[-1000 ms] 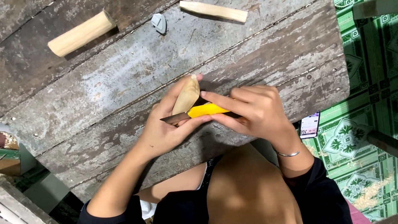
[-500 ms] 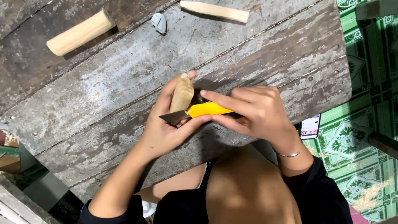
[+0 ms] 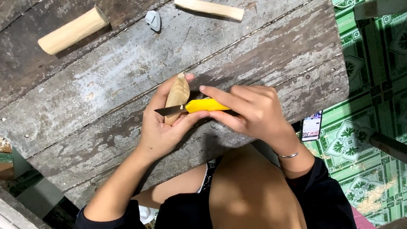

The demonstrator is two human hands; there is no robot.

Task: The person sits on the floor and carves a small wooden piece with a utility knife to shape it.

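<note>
Since half a second ago, the yellow-handled knife (image 3: 193, 107) has slid leftward across the pale carved wood piece (image 3: 177, 96). Left hand (image 3: 163, 127) grasps the wood, bracing it; right hand (image 3: 250, 112) grips the handle, steering.

Pale carved wood against a grey, weathered tabletop

The small carved piece (image 3: 177, 99) is pale bare wood, faintly ridged; the knife (image 3: 193, 107) has a dark metal blade and a glossy yellow plastic handle. The tabletop (image 3: 106, 80) is rough, cracked grey planking. The round wooden dowel (image 3: 73, 30) looks smooth and matt.
</note>
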